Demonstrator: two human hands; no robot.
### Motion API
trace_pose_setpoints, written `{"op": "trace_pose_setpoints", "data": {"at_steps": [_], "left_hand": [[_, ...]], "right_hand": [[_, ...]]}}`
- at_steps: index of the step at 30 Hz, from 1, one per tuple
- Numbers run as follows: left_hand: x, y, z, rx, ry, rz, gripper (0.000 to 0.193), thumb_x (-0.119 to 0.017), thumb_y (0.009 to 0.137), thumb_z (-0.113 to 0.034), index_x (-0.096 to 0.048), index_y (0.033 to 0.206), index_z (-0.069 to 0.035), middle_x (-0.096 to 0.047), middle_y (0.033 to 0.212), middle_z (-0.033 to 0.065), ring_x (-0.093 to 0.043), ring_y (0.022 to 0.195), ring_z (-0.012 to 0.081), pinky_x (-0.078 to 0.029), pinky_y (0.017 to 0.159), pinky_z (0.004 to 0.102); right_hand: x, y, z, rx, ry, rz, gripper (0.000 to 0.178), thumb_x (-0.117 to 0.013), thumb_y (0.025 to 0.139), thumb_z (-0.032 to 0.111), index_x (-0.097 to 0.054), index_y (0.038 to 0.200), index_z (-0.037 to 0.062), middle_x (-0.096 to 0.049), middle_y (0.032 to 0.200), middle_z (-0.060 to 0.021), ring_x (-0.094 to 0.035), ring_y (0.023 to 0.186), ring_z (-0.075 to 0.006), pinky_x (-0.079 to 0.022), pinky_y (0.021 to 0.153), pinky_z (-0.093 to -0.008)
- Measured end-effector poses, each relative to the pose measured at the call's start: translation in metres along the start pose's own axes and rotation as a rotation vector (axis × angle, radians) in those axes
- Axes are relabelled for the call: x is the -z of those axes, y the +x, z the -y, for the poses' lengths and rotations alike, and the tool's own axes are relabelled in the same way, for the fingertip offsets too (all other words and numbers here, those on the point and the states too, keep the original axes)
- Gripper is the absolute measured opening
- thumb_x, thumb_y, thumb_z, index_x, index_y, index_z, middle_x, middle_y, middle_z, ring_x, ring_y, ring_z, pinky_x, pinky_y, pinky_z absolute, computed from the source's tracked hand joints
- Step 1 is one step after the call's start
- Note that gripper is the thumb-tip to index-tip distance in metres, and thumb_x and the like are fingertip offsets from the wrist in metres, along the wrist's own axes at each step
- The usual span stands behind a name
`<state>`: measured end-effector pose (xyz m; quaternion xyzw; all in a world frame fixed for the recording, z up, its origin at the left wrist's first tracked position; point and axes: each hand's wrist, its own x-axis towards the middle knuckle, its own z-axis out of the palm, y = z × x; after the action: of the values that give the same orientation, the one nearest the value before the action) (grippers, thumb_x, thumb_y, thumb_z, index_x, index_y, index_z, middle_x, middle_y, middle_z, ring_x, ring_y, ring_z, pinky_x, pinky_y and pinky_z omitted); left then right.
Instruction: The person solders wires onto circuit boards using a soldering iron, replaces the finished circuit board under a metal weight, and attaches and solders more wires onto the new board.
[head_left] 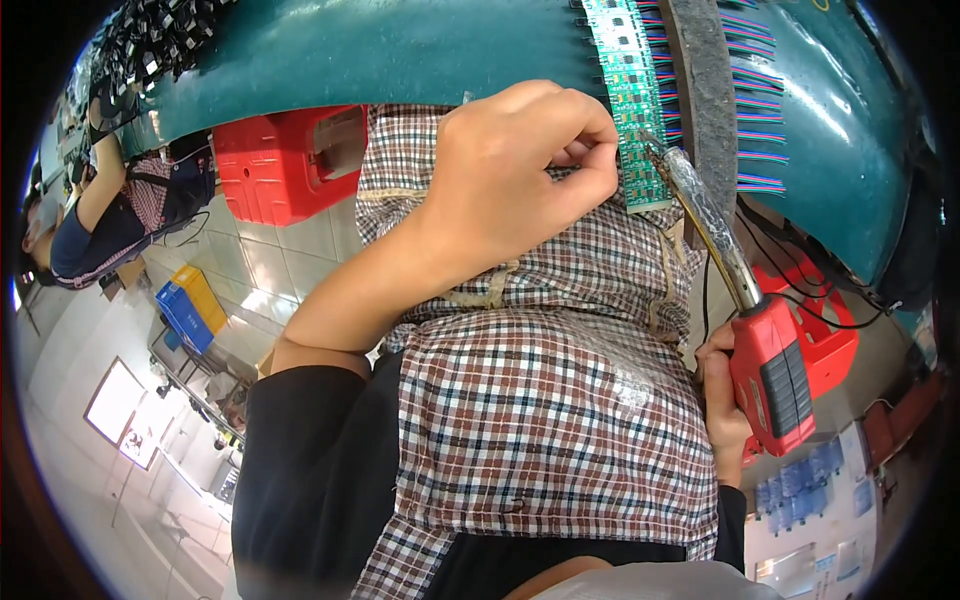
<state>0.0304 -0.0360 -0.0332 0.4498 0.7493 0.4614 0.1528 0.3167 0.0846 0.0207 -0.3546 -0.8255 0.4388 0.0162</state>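
A long green circuit board panel [632, 95] lies at the table's near edge, with rows of small parts on it. My left hand [525, 160] is closed in a pinch beside the panel's left edge; whatever its fingertips hold is hidden. My right hand [722, 400] is wrapped round the red and black handle of a soldering gun [770, 375]. The gun's long metal barrel slants up and left, and its tip is at the panel's right side, near my left fingertips. Thin coloured wires [757, 120] run in rows from the panel under a dark grey bar [705, 100].
The green tabletop [400, 60] stretches across the far side, with a heap of black connectors [160, 35] at far left. Red stools [270, 165] stand below it. Another person [110, 210] sits at left, near blue and yellow crates [190, 308]. Black cables [830, 315] hang at right.
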Motion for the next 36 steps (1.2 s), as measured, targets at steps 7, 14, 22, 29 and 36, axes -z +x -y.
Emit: {"op": "trace_pose_setpoints", "data": {"at_steps": [7,14,22,29,36], "left_hand": [[0.002,0.012,0.009,0.001,0.008,-0.009,0.013,-0.077,0.078,0.005,-0.073,0.089,-0.002,-0.073,0.083,0.0058,-0.073,0.071,0.0118,-0.061,0.064,0.0231],[0.002,0.013,0.014,0.027,0.005,-0.004,0.013,-0.077,0.079,0.004,-0.073,0.089,-0.002,-0.073,0.083,0.0059,-0.074,0.072,0.0119,-0.061,0.064,0.0232],[-0.001,0.015,0.016,0.011,-0.012,-0.072,0.014,-0.079,0.076,-0.002,-0.070,0.085,-0.009,-0.069,0.076,0.0030,-0.072,0.064,0.0133,-0.057,0.056,0.0253],[0.003,0.012,0.009,0.020,0.009,-0.002,0.012,-0.077,0.079,0.005,-0.072,0.088,-0.001,-0.073,0.083,0.0061,-0.074,0.072,0.0120,-0.061,0.064,0.0233],[0.003,0.011,0.009,0.010,0.018,-0.008,0.013,-0.077,0.078,0.005,-0.073,0.088,-0.002,-0.073,0.083,0.0056,-0.074,0.071,0.0116,-0.061,0.064,0.0228]], "right_hand": [[-0.003,0.020,0.002,-0.004,0.126,0.081,0.020,-0.079,0.082,0.009,-0.071,0.099,0.0010,-0.071,0.094,-0.0154,-0.070,0.083,-0.0356,-0.056,0.077,-0.0408],[-0.002,0.021,0.002,-0.045,0.020,0.073,0.020,-0.079,0.082,0.008,-0.071,0.099,0.0007,-0.071,0.094,-0.0156,-0.071,0.085,-0.0361,-0.057,0.078,-0.0403],[-0.001,0.027,0.005,0.057,0.087,0.083,0.020,-0.078,0.081,0.005,-0.070,0.098,0.0002,-0.070,0.093,-0.0171,-0.070,0.081,-0.0379,-0.057,0.076,-0.0414],[0.002,0.013,-0.002,-0.011,0.063,0.080,0.018,-0.078,0.082,0.006,-0.070,0.098,0.0011,-0.070,0.091,-0.0156,-0.070,0.080,-0.0345,-0.056,0.074,-0.0402],[0.007,0.014,0.013,-0.084,0.090,0.087,0.010,-0.067,0.095,0.010,-0.062,0.098,0.0028,-0.064,0.089,-0.0097,-0.059,0.074,-0.0171,-0.047,0.068,-0.0309]]}}
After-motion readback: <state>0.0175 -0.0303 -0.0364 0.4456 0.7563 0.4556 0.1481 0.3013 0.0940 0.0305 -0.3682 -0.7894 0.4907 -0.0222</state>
